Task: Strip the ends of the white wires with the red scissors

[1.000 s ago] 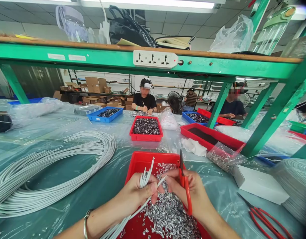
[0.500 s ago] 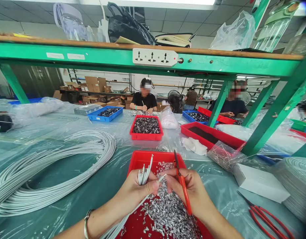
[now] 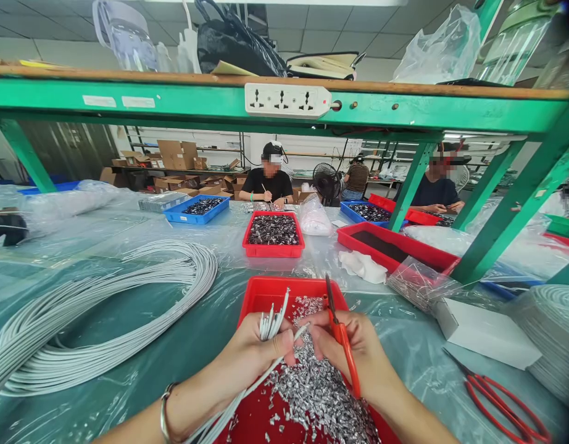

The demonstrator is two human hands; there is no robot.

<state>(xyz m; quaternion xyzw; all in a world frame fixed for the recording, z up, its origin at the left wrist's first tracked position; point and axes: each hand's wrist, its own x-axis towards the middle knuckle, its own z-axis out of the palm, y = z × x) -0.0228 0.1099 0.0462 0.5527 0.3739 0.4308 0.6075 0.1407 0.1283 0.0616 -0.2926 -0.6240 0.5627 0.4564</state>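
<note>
My left hand stays clenched on the white wires while my right hand, grasping red scissors, has tipped them leftward over the red tray beneath.

A bundle of thin white cables is standing upright, its ends fanning out above the red tray. Red-handled cutters are pointing upward just beside it.

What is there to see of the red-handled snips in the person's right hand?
The snips have slim orange-red handles, plastic-coated as it looks, and short dark metal blades that point up and away, seemingly closed. They lie across the palm of the right hand, which grips the handles, above the red tray of silver bits. The left hand grips white wires alongside.
</note>
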